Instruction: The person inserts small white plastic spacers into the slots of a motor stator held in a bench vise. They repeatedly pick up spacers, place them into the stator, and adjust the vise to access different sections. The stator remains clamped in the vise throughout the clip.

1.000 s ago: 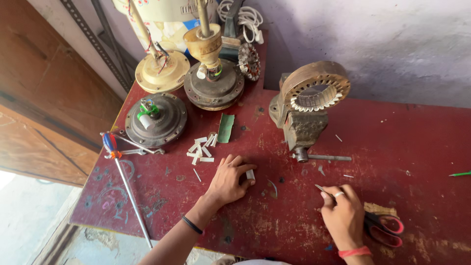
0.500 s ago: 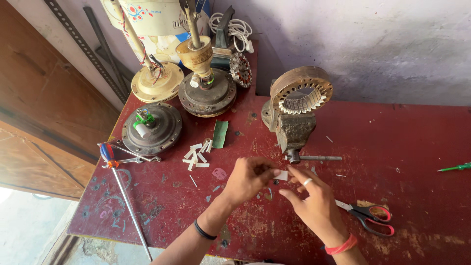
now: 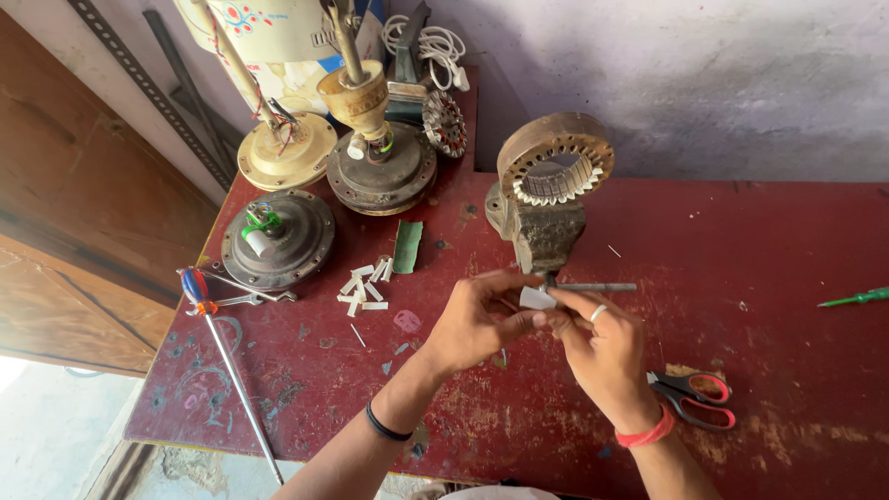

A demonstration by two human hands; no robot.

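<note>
Small white paper slip (image 3: 535, 298) pinched between left hand (image 3: 477, 322) and right hand (image 3: 602, 347), near rusty metal vise (image 3: 542, 199) on red table (image 3: 741, 241); best gripped lightly, edges square.

The right hand (image 3: 607, 347) is covering part of the white strip (image 3: 535, 298) and the scissors' (image 3: 694, 398) blades. Both forearms are running off the bottom edge. The fan housing (image 3: 269, 28) is getting cropped at the top.
</note>
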